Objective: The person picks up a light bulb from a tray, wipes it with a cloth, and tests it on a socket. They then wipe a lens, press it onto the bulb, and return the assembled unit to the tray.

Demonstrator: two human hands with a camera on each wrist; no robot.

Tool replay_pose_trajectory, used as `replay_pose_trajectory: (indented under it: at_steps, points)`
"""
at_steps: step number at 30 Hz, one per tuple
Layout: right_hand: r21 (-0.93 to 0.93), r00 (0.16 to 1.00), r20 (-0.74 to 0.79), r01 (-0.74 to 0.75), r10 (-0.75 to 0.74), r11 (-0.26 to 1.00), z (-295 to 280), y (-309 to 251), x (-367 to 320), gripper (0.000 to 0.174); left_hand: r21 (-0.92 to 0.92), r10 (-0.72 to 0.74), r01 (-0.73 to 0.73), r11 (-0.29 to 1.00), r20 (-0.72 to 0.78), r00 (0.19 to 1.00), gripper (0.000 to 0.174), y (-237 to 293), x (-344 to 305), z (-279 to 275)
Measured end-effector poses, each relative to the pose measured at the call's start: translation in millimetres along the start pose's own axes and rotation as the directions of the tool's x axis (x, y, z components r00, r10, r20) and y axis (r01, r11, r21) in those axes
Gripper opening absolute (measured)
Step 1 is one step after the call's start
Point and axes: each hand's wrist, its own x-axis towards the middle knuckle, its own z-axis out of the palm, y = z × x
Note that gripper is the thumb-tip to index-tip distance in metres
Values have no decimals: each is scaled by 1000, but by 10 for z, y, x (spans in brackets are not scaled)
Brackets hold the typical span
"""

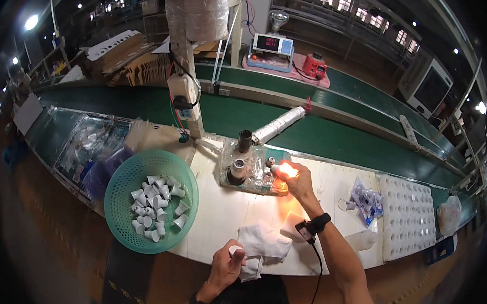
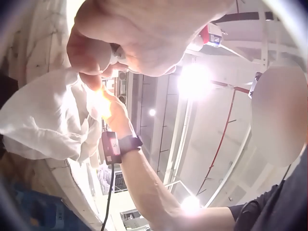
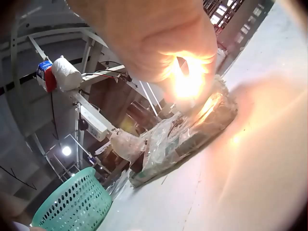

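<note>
Your right hand [image 1: 301, 183] has its thumb and fingers closed in a pinch on a small white bulb [image 1: 287, 170], which is lit and glaring orange-white. The bulb sits between those fingertips and the right end of a flat block wrapped in clear plastic [image 1: 258, 161], just beside a small silver metal fitting [image 1: 271, 161]; the glare hides whether the two touch. Further left of the same fingers, two dark upright cylinders [image 1: 245, 141] stand on the block.

Your left hand [image 1: 226, 267] is nearer your body, its fingers curled round a small white rounded piece [image 1: 235, 250] — the thumb lies over it, so most of its shape is covered. Just right of those fingers, a crumpled white cloth [image 1: 264, 243] lies on the white worktable [image 1: 332, 172]. Well to their left is a round, light-green perforated plastic basket [image 1: 145, 164], with many white cup-shaped pieces [image 1: 159, 202] heaped inside.

To the right of your right fingers lies a crumpled heap of clear and blue plastic [image 1: 369, 200] — and past it, a white flat tray with rows of round hollows [image 1: 386, 199]. Beyond those fingers, across the green belt [image 1: 339, 131], stand a white-and-blue meter with red digits [image 1: 273, 43] and a small red box [image 1: 314, 65].
</note>
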Motion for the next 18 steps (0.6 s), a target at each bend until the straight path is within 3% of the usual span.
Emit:
replay_pose_trajectory:
  at_steps: [4,7,8,9,12,14,16,18]
  points:
    - [-23,1000,20,-16,16,1000,-5,-30,14,44,-226,-81,85,970,27,996,63,16,-139,-60]
    - [-210,994,95,65,-46,976,-149,-186,16,43,-58,-117,118,991,18,993,48,211,-233,-107]
    - [-67,990,137,21,-12,998,-117,-317,-8,40,48,-45,46,998,-14,999,37,53,-264,-137]
    - [69,979,201,-34,20,997,-74,-817,-153,35,93,-132,133,987,-16,991,42,226,-302,-182]
    - [161,873,482,-9,-71,987,229,-1580,-462,35,54,-171,168,984,66,983,44,139,-321,-218]
    - [188,811,555,91,-183,978,547,-1804,-625,33,60,-226,221,973,115,967,42,359,-296,-197]
    - [19,740,630,288,-235,957,769,-2092,-664,38,41,-211,207,977,127,969,44,414,-283,-153]
    - [273,767,513,280,-386,920,1037,-2089,-768,38,6,-140,140,990,108,984,52,345,-289,-137]
